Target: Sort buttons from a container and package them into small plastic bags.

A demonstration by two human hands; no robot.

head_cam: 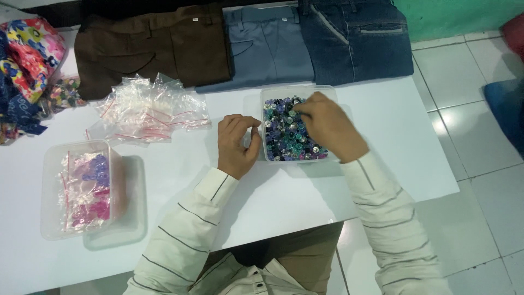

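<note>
- Clear plastic makes up the small tub (268, 98) near the middle of the white table (382, 125); it is filled with buttons (284, 136) in blue, purple, teal and silver.
- Right hand (326, 124) lies over the right part of the tub, fingers bent down into the buttons with the fingertips drawn together; whether they pinch a button cannot be told.
- Left hand (237, 145) rests on the table just left of the tub, fingers curled in and the fingertips meeting close to the thumb near the tub's left wall; anything held between them is too small to see.
- Both arms wear cream sleeves with thin dark stripes.
- Left of the tub, past the left hand, a loose heap of small clear bags (147, 109) with red strips lies on the table.
- Far to the left of the tub, near the table's front edge, stands a larger clear box (50, 164) holding filled bags with purple and pink pieces; its lid (134, 218) lies under or beside it.
- Behind the tub, three folded trousers lie side by side: brown (158, 49), grey-blue (267, 49) and dark blue denim (355, 38).
- At the table's far left edge sits a bundle of bright flowered cloth (24, 60).
</note>
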